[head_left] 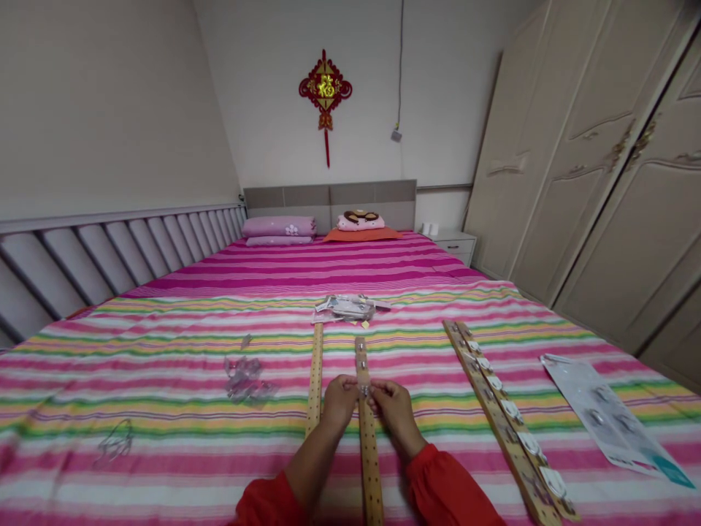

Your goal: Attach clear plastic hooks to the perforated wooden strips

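Note:
A perforated wooden strip [369,453] lies lengthwise on the striped bedsheet [164,409] in front of me. Both hands meet over its middle. My left hand [339,400] and my right hand [391,405] are closed in a pinch on a small metal piece [364,391] sitting on the strip. More small metal pieces are fixed farther up the same strip [361,358]. A second bare wooden strip [315,376] lies just left of my left hand.
Two more strips with white clips [507,413] lie angled to the right, beside a printed plastic packet [607,420]. Clear plastic bits [244,380] lie at left, opened packets [347,308] ahead. Pillows [279,228], a headboard and wardrobes [602,168] are beyond.

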Available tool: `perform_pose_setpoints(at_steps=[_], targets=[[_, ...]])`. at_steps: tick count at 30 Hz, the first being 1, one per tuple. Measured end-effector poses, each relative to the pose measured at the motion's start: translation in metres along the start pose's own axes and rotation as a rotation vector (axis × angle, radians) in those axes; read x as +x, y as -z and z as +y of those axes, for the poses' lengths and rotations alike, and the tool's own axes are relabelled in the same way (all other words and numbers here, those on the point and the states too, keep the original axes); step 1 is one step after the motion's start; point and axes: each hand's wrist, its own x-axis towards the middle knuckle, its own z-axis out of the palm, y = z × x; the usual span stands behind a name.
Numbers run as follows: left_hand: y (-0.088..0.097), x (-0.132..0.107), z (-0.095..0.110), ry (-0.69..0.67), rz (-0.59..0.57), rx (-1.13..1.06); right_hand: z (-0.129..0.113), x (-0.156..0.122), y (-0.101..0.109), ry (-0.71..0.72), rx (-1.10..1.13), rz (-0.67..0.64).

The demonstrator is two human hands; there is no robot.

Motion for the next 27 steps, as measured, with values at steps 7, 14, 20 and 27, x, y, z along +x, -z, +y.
perform_pose_setpoints(at_steps=[7,14,20,27], targets=[[-0.006,0.007,-0.003,0.05,0.005,0.03,0.0,0.007,0.0,-0.006,-0.02,0.025],[-0.006,0.011,-0.007,0.033,0.03,0.05,0.004,0.007,0.001,-0.005,-0.039,0.021],[-0.005,0.017,-0.013,0.005,0.047,0.08,0.006,0.009,0.001,0.009,-0.068,0.022],[-0.004,0.023,-0.024,-0.037,0.056,0.095,0.006,0.007,0.0,0.016,-0.085,0.034]])
